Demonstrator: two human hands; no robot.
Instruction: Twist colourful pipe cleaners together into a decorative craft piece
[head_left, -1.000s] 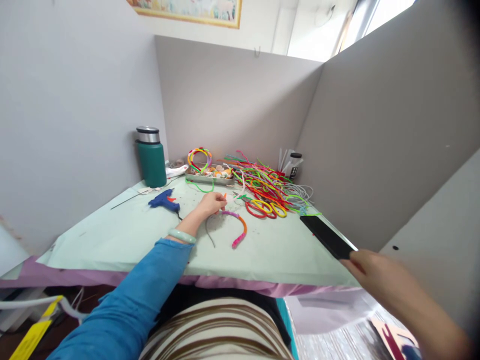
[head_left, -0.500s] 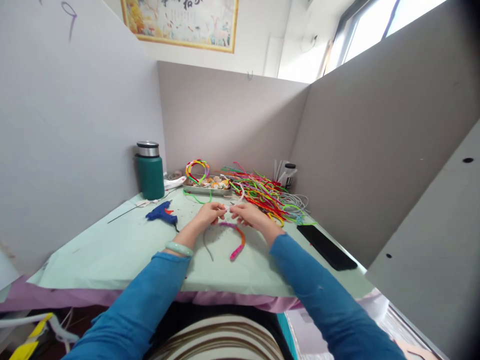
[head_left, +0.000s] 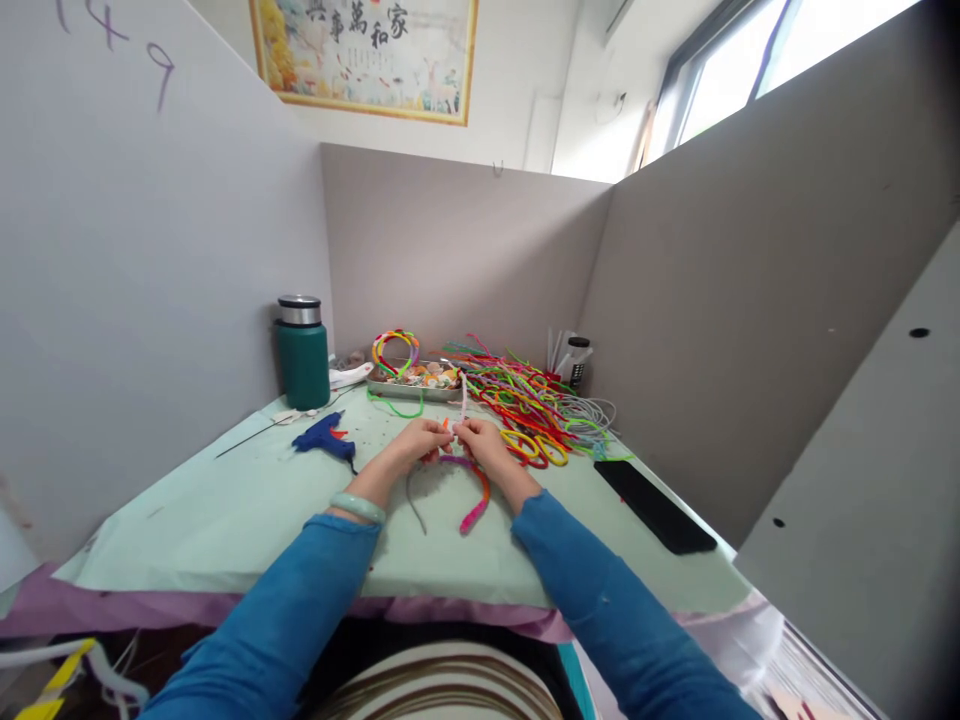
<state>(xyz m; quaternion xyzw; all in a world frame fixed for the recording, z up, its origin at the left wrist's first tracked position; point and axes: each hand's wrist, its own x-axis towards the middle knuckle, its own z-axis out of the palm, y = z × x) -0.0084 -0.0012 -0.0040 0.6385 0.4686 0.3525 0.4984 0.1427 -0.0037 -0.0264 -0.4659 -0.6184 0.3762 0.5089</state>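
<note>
My left hand [head_left: 424, 440] and my right hand [head_left: 478, 442] meet above the table, fingertips pinched together on a pale pinkish-white pipe cleaner [head_left: 463, 396]. Its free end stands up above my right fingers. A bit of orange shows at my left fingertips; what it belongs to is unclear. Just under my hands is a headband [head_left: 480, 505], partly wrapped in purple, orange and pink fuzzy strands, its left leg bare grey. My fingers hide part of its top, and I cannot tell whether they touch it.
A blue glue gun [head_left: 324, 436] lies left, near a green bottle [head_left: 302, 362]. Behind are a metal tray [head_left: 416, 392] of small pieces, a finished colourful headband [head_left: 376, 352] and heaped pipe cleaners [head_left: 517, 390]. Scissors with yellow handles [head_left: 556, 451] and a black phone [head_left: 654, 506] lie right.
My right hand has moved in closer to my left, and the pipe cleaner now points straight up. The scissor handles have come into fuller view. The camera has tilted up slightly.
</note>
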